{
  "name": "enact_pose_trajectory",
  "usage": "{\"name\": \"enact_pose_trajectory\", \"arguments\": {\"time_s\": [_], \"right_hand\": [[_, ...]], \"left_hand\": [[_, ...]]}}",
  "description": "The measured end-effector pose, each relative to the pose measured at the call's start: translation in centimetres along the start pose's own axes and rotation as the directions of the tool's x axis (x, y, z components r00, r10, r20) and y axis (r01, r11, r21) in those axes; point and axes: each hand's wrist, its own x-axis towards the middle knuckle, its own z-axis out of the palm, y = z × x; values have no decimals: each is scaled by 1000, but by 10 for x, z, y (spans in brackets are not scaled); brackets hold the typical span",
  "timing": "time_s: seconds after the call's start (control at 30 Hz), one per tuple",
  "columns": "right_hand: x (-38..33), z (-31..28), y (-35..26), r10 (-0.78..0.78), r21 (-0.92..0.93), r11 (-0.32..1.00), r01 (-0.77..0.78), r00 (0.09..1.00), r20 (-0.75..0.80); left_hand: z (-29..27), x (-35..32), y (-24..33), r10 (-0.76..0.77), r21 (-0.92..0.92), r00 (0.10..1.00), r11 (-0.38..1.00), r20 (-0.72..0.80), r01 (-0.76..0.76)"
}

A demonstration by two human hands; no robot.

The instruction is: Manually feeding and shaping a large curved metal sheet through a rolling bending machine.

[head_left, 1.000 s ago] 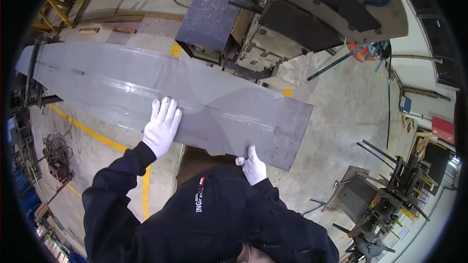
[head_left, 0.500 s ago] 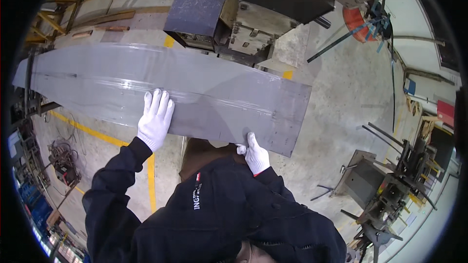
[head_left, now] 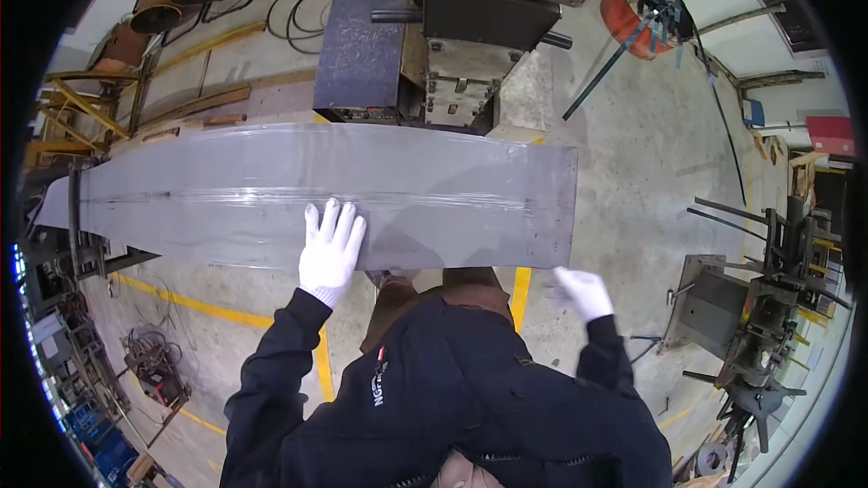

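A long grey metal sheet stretches across in front of me from the far left, with shiny creased film or tape along its middle. My left hand, in a white knit glove, lies flat on the sheet near its front edge, fingers stretched and slightly apart. At the sheet's front right corner is my right hand, also gloved in white. Motion blurs its fingers, and I cannot tell whether they touch the corner or grip it.
Beyond the sheet stands a heavy dark machine beside a blue-grey cabinet. A metal stand is at the sheet's left end. A red drum with strips stands at the far right, a machine with a plate nearer. Yellow lines cross the floor.
My right hand has moved right from the sheet's front edge to its right corner. My left hand stays flat on the sheet. The view has shifted, and the sheet now appears more level.
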Motion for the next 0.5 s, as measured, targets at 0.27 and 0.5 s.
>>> {"name": "enact_pose_trajectory", "arguments": {"time_s": [0.27,0.5], "right_hand": [[123,6,-287,-994,-868,-7,496,89,59],[238,67,-382,-905,-886,140,443,420,67]], "left_hand": [[-5,4,4,11,34,1000,999,16,-11],[7,-8,2,-7,26,999,1000,-34,8]]}}
